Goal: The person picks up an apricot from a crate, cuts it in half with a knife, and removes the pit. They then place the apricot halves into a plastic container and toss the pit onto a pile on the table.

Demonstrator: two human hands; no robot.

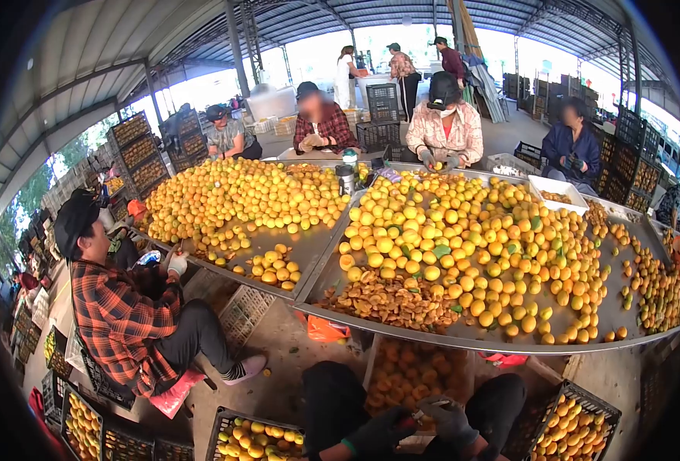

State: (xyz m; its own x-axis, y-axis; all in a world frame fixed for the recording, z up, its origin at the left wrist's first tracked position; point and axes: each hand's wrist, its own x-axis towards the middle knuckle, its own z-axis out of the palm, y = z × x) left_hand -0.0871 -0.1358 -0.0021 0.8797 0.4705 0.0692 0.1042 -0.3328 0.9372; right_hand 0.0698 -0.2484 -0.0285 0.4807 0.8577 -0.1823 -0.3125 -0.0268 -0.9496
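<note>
My left hand (381, 430), in a dark glove with a green cuff, is low in the view between my knees. Its fingers are curled, and a small reddish bit shows at the fingertips, too small to name. Close beside it, my right hand (449, 419) in a grey glove is also curled, its contents hidden. Both hands are over a crate (371, 369) of orange fruit below the table edge. Ahead is a metal table (325, 261) heaped with yellow apricot-like fruits (463, 253). A pile of brownish fruit pieces (394, 301) lies near its front edge.
Black crates of fruit stand on the floor at my left (259, 439) and right (574, 422). A person in a plaid shirt (125, 323) sits at left; several others sit across the table. A white tray (559, 194) and a flask (345, 180) rest on it.
</note>
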